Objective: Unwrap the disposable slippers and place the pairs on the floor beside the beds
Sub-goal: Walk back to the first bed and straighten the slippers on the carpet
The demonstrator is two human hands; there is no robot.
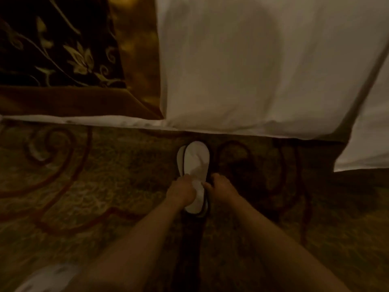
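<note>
A pair of white disposable slippers [195, 161] lies stacked one on the other on the patterned carpet, toes pointing at the bed. The lower slipper peeks out along the left edge. My left hand [182, 191] grips the heel half of the top slipper from the left. My right hand [220, 186] pinches the same slipper from the right side. Both hands meet over the slipper's strap area, which is crumpled. The dim, blurred view does not show whether any wrapper is on them.
A bed with a white sheet [263, 70] hanging down fills the top right. A dark floral runner with gold trim [63, 49] covers the bed at top left. Patterned carpet [94, 175] spreads left and right. Something white and blurred [48, 279] sits at the bottom left.
</note>
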